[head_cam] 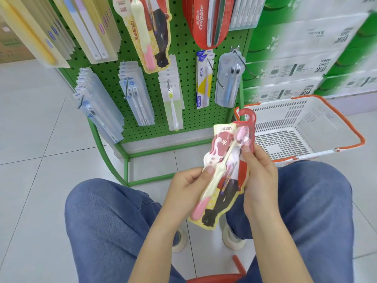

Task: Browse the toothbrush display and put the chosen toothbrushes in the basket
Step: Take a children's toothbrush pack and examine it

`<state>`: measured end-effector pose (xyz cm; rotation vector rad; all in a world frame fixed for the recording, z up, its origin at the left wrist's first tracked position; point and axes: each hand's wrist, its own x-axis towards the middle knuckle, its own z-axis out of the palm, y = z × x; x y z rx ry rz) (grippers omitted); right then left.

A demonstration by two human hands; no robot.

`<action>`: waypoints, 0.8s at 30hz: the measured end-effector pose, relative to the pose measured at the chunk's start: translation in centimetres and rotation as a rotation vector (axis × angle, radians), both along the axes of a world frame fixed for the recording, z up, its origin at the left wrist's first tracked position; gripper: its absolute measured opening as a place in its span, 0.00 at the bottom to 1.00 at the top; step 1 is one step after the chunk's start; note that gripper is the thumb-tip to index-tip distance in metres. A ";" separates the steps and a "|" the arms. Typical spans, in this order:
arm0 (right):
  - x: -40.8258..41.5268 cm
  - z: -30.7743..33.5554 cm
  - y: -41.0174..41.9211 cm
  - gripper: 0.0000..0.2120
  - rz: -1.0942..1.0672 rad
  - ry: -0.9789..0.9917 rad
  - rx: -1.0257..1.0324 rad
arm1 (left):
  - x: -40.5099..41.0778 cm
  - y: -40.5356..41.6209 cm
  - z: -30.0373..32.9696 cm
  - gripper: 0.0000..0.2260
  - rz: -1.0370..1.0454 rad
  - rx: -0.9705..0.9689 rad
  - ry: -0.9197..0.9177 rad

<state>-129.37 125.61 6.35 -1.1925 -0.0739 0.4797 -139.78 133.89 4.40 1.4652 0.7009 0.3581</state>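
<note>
Both hands pinch the toothbrush pack (226, 176) over the lap, left hand (183, 193) at its near edge, right hand (260, 176) alongside, and the flat card (slippery, I'd judge) could slide floorward before reaching the basket (318, 127) beyond the right hand.

Pale grey tiled floor (40, 152); green-and-white stacked cartons (306, 54) right; even bright light.
</note>
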 end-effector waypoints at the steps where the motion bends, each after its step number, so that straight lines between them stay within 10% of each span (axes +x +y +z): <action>1: 0.0 -0.1 0.0 0.08 -0.015 -0.018 -0.025 | 0.1 -0.1 -0.1 0.34 0.018 0.047 -0.004; 8: 0.2 0.1 0.0 0.10 -0.015 -0.195 -0.149 | -0.3 0.5 -0.3 0.13 0.005 0.379 0.098; 16: 0.3 0.2 -0.3 0.15 -0.022 -0.144 -0.073 | -1.0 0.9 0.4 0.04 -0.084 0.154 0.067; 24: 1.0 0.4 -0.8 0.15 0.076 -0.102 -0.059 | -1.8 1.4 0.3 0.16 -0.018 0.068 0.035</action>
